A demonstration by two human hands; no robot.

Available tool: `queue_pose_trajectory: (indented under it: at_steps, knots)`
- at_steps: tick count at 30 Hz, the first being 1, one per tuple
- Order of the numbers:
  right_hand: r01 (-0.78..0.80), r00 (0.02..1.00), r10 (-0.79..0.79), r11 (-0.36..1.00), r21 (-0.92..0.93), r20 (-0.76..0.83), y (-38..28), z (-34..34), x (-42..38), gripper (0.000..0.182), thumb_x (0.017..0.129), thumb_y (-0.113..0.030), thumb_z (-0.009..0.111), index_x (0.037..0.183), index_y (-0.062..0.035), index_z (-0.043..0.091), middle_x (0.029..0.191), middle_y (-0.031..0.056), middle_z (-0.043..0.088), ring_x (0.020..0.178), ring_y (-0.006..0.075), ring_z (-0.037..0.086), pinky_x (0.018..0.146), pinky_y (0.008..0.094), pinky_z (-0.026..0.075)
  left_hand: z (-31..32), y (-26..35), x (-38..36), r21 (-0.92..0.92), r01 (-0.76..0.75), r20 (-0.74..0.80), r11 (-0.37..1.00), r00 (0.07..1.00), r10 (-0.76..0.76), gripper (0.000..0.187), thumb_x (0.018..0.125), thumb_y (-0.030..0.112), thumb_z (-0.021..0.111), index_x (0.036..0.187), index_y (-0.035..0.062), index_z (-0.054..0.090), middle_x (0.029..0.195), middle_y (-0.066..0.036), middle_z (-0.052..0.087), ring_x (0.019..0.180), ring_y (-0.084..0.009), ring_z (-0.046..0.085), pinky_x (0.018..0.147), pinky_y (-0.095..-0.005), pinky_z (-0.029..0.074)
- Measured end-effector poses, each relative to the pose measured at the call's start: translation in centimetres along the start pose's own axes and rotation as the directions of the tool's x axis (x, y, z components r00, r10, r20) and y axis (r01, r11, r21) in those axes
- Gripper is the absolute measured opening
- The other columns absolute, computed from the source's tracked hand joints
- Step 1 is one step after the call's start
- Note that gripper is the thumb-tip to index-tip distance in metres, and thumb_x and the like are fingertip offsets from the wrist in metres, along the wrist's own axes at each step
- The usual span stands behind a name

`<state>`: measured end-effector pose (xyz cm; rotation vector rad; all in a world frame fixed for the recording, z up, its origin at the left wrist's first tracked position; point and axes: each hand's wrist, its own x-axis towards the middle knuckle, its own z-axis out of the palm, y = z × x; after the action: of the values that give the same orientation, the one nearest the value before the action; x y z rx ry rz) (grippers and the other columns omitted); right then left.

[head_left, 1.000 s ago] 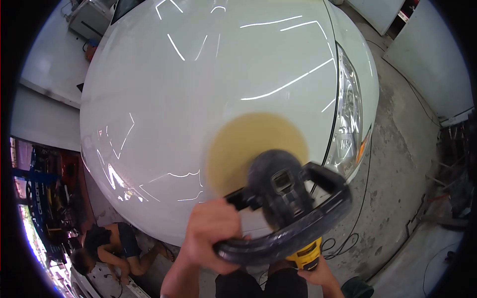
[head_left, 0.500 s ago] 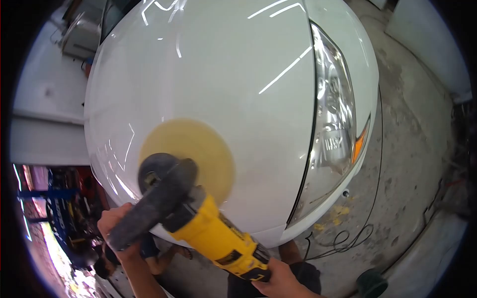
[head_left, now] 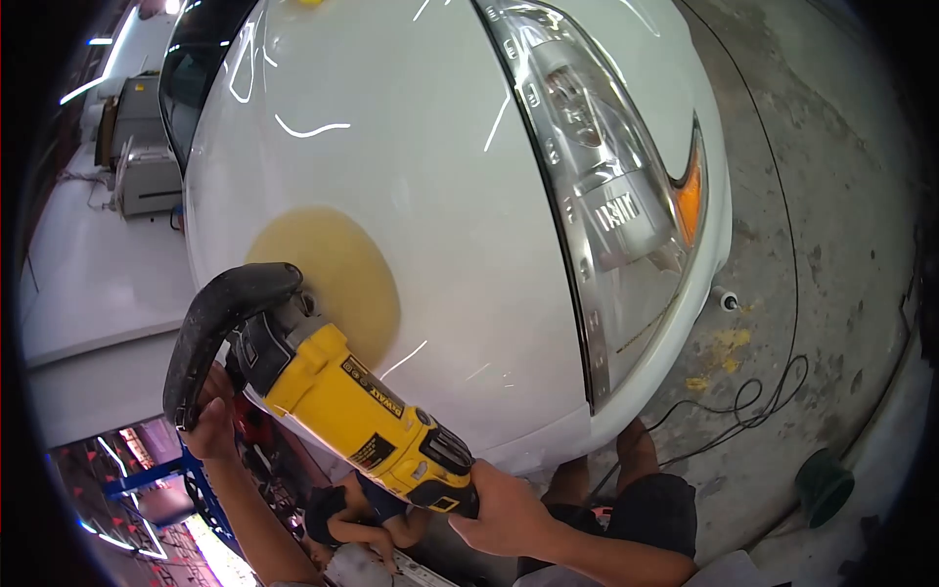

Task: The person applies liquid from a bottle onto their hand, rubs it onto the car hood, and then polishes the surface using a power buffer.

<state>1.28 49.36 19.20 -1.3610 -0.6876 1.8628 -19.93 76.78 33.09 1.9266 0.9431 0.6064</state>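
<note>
A yellow and black polisher (head_left: 362,406) lies across the lower middle of the view. Its round yellow pad (head_left: 337,264) rests against the white car hood (head_left: 411,196), its surface smooth as if smeared by motion. My left hand (head_left: 212,419) is wrapped round the curved black front handle (head_left: 201,328). At the rear end of the polisher body, my right hand (head_left: 504,511) grips the black housing; some fingers are hidden beneath it. To the right of the pad is the clear headlight (head_left: 602,186) with an orange side lens (head_left: 691,196).
A black cable (head_left: 758,416) loops on the concrete floor (head_left: 831,254) at right, near a dark green bucket (head_left: 824,487). Another person (head_left: 367,519) is low down at lower left. A grey metal box (head_left: 147,176) stands at upper left.
The polisher and both hands have shifted left in view, and the pad sits farther left on the hood. The view has turned, showing the headlight larger and more of the floor.
</note>
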Motion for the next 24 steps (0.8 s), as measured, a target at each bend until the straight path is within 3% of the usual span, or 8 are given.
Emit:
queue_pose_trajectory:
  at_steps: [2,5,8,13,16,24]
  knots:
    - [0.072,0.997,-0.072,0.996,0.055,0.002,0.1,-0.2,0.1,0.043,0.074,-0.020,0.070,0.108,0.0012,0.053,0.095,0.0230,0.064,0.094,0.0427,0.062,0.082,0.0450,0.050,0.2,0.1,0.7,-0.055,0.003,-0.094,0.998,0.996,-0.008,0.017,0.069,0.005,0.060,0.063,0.0056,0.044,0.066,-0.004,0.043,0.063,-0.0195,0.045,0.068,-0.0320,0.038]
    - [0.073,0.992,-0.073,0.997,-0.007,-0.100,-0.6,-0.7,-0.6,0.041,0.074,-0.019,0.069,0.106,0.0013,0.053,0.094,0.0233,0.064,0.094,0.0432,0.061,0.081,0.0460,0.050,1.9,0.5,3.0,-0.083,-0.062,0.047,0.995,0.997,0.066,0.023,0.068,0.007,0.060,0.059,0.0080,0.039,0.062,-0.004,0.039,0.059,-0.0183,0.038,0.060,-0.0316,0.030]
    - [0.139,0.983,-0.138,0.990,-0.002,-0.123,-0.5,-1.7,-0.6,0.040,0.075,-0.019,0.069,0.106,0.0016,0.053,0.094,0.0237,0.063,0.094,0.0434,0.061,0.081,0.0473,0.050,3.2,1.0,4.6,-0.116,-0.115,0.057,0.987,0.991,0.122,0.025,0.067,0.007,0.060,0.059,0.0095,0.036,0.060,-0.003,0.037,0.057,-0.0173,0.036,0.060,-0.0322,0.030]
    - [0.099,0.987,-0.098,0.995,-0.001,-0.129,-2.0,-3.7,-1.5,0.041,0.075,-0.019,0.068,0.106,0.0033,0.051,0.096,0.0248,0.062,0.094,0.0440,0.061,0.081,0.0473,0.049,4.3,1.4,7.1,-0.136,-0.155,0.138,0.978,0.975,0.174,0.025,0.067,0.008,0.059,0.061,0.0114,0.035,0.058,-0.002,0.038,0.055,-0.0165,0.037,0.062,-0.0326,0.032]
    - [0.093,0.994,-0.092,0.995,0.022,-0.056,-1.9,-4.3,-1.5,0.041,0.074,-0.018,0.067,0.106,0.0038,0.051,0.098,0.0253,0.062,0.094,0.0443,0.061,0.082,0.0474,0.049,4.9,2.0,8.2,-0.140,-0.144,0.157,0.980,0.974,0.165,0.023,0.068,0.008,0.058,0.062,0.0115,0.036,0.058,-0.003,0.039,0.055,-0.0163,0.037,0.062,-0.0326,0.032]
    - [0.082,0.988,-0.073,0.994,0.066,-0.139,-1.5,-4.5,-2.4,0.039,0.072,-0.017,0.069,0.103,0.0032,0.054,0.088,0.0247,0.065,0.088,0.0442,0.063,0.078,0.0469,0.051,6.8,3.5,9.6,-0.089,-0.176,0.261,0.980,0.946,0.193,0.019,0.068,0.010,0.055,0.063,0.0121,0.037,0.058,-0.002,0.040,0.057,-0.0151,0.038,0.065,-0.0325,0.032]
